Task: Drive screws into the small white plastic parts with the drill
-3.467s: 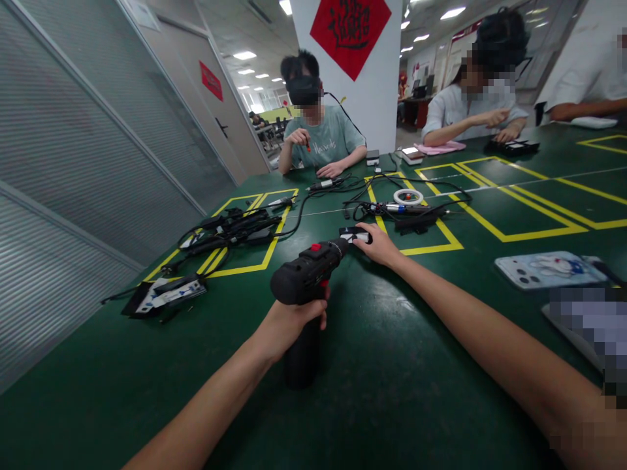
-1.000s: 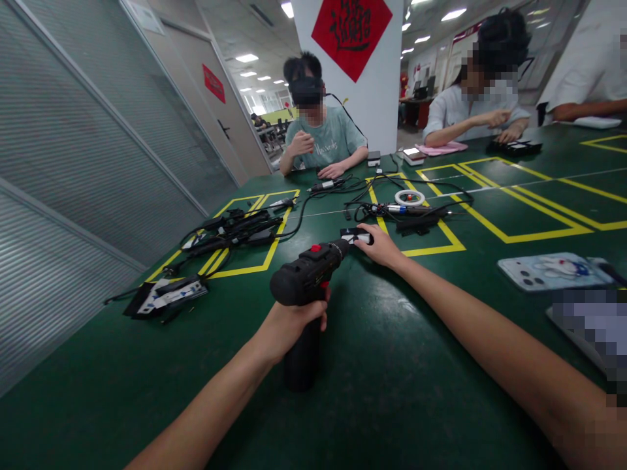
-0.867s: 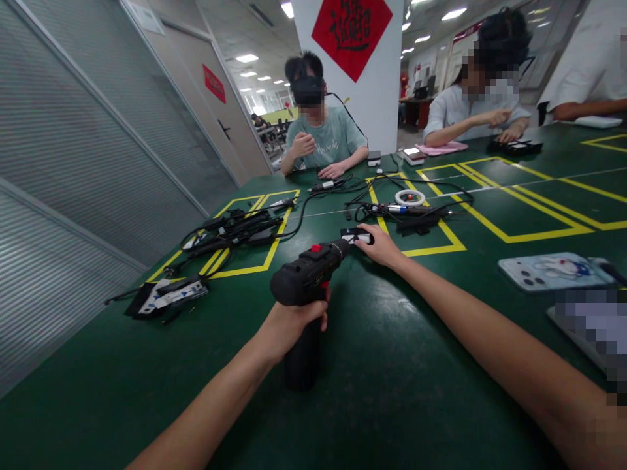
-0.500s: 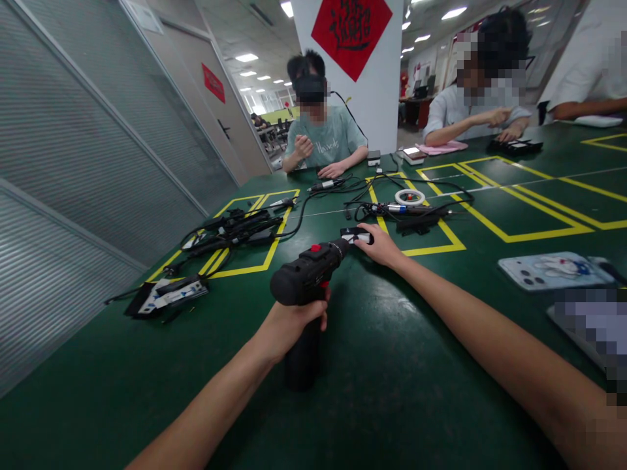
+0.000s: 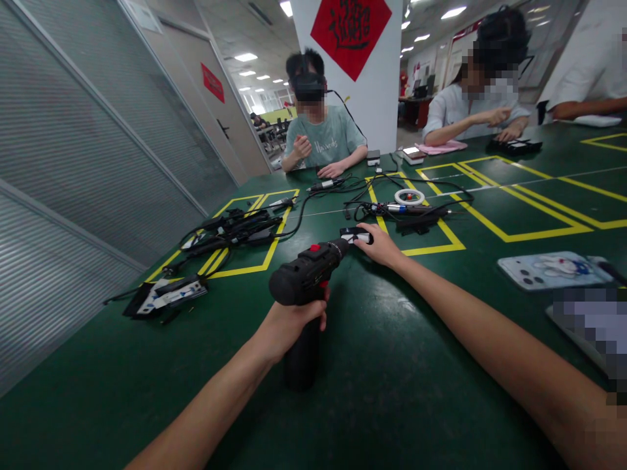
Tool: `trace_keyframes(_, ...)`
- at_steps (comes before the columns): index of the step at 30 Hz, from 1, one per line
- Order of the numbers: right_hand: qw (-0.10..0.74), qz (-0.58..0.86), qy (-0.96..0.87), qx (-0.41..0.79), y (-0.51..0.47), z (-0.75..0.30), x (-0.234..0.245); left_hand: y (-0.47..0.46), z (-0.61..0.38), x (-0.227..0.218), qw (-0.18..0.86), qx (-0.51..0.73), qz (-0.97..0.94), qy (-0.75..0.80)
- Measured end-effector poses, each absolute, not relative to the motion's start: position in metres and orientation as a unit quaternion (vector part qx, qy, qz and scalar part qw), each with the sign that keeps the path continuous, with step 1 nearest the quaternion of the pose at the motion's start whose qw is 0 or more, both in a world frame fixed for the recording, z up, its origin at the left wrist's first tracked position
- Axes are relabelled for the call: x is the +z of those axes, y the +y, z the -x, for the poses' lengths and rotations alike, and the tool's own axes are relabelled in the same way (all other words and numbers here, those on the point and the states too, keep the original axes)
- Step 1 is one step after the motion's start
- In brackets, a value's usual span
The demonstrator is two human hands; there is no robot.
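Left grip (image 5: 292, 321) around part-hidden drill handle (image 5: 302, 362)

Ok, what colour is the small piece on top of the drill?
The small piece is red; the head view shows it.

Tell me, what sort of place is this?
Probably an office used as a shared workshop. A black drill is held at a green table marked with yellow lines, a heap of black cables lies on it, and a brown desk shows in the room behind.
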State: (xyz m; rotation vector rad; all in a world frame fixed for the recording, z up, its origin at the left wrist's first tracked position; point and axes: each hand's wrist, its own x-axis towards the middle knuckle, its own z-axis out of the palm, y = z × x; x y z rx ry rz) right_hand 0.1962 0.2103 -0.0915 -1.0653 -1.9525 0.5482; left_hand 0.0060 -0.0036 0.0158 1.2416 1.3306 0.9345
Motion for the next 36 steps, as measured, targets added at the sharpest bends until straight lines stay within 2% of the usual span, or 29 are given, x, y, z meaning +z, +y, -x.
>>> trace_keyframes(36,0.411,0.42,-0.781,0.21,0.2129,-0.1964,-0.094,-0.0041,-0.005,0.0142,0.521,0.387,-0.515,0.56)
